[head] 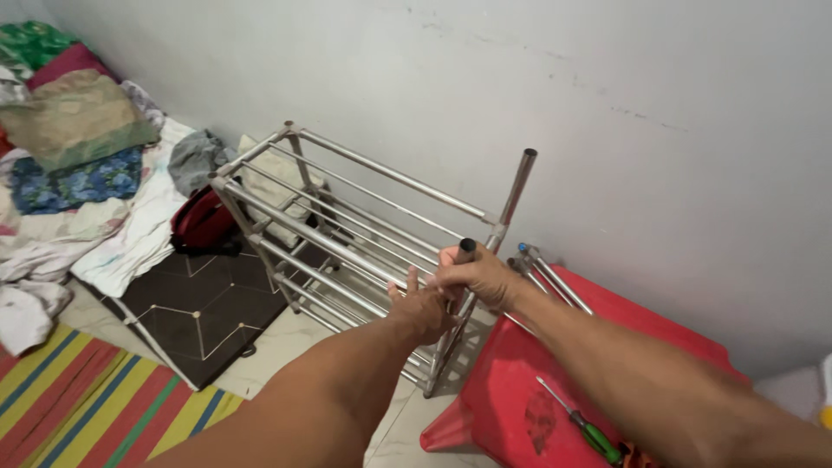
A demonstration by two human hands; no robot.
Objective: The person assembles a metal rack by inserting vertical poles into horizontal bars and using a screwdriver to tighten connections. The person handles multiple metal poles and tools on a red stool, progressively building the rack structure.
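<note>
Green-handled screwdriver [589,431] on red stool [520,381]; striped mat [78,399]; perhaps laundry [69,147] heaped.

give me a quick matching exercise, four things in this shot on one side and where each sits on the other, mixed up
Things:
1. right hand
2. screwdriver
3. loose metal tubes
4. red bag

Places:
A. on the floor behind the metal rack
B. lying at the near end of the red stool
C. wrapped round the rack's near upright post
D. on the stool's far edge by the wall

Pairs: 1-C, 2-B, 3-D, 4-A
</note>
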